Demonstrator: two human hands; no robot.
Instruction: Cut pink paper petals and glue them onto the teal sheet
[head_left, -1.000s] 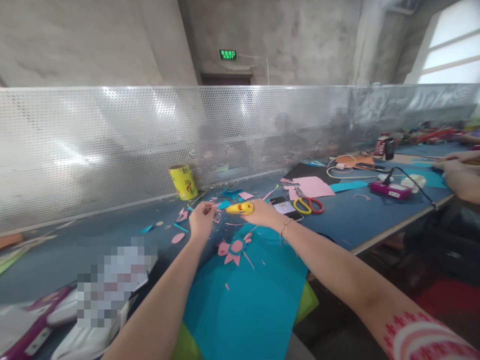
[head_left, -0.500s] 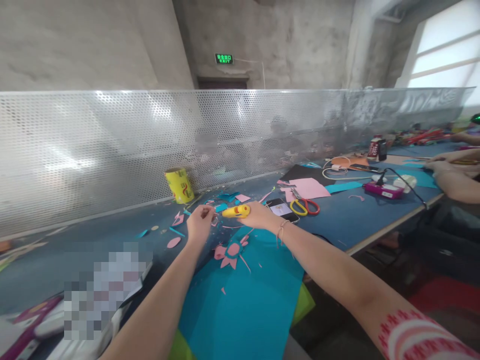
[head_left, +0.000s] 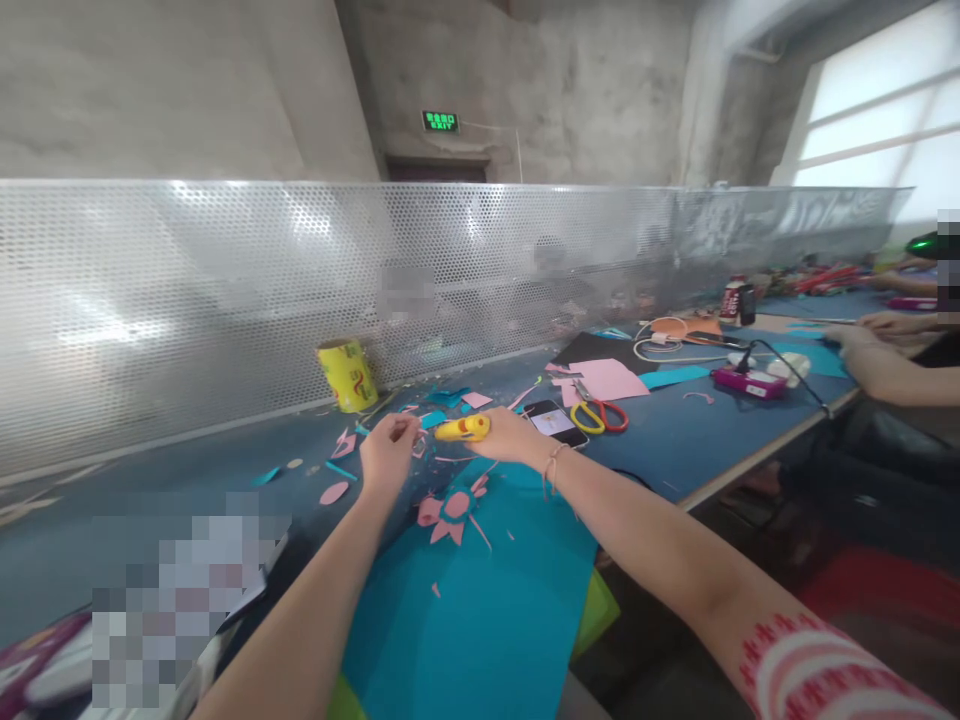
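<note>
My right hand is wrapped round a yellow glue gun, whose front end points left toward my other hand. My left hand has its fingers pinched together just left of the gun. What sits in that pinch is too small to make out; scraps of pink and blue paper lie around it. Below both hands, a large blue paper sheet hangs over the table's near edge. On its upper part lies a pink paper flower with a round centre and pointed petals. A pink paper oval rests left of my left wrist.
A yellow tape roll stands by the perforated metal screen. Right of my hand are a phone, red-and-yellow scissors, pink paper and a purple power strip. A co-worker's arm is farther right.
The whole view has shifted slightly, with things appearing a little farther left. Both hands keep nearly the same pose, and the glue gun is still in my right hand beside my left fingers.
</note>
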